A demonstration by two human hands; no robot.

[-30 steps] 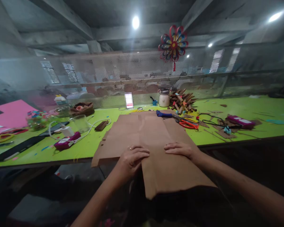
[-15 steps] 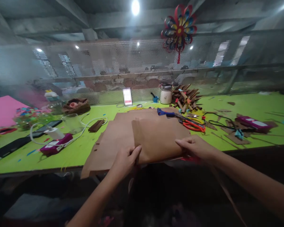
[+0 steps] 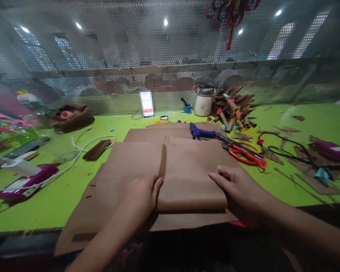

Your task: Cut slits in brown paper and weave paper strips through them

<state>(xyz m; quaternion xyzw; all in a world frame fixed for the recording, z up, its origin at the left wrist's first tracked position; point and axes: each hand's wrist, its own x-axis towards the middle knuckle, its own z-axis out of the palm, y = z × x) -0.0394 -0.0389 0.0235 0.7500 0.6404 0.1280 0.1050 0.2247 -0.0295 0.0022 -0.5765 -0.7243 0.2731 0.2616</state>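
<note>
A folded piece of brown kraft paper lies between my two hands, with a rounded fold along its near edge and a narrow turned strip at its left side. My left hand grips that left edge, thumb on top. At the opposite edge, my right hand is closed on the paper near its lower right corner, fingers partly hidden. Larger brown paper sheets lie beneath and overhang the table's front edge. Just behind the folded piece are a blue glue gun and scissors with red handles.
On the green table stand a white jar, a pile of brown paper rolls and a lit phone. A purple power strip with a white cable lies left. Paper scraps and a black cord lie right.
The view has tipped down and come closer to the table. The folded paper now lies lower and flatter over the sheets, and its left strip shows narrower. Both hands keep their hold.
</note>
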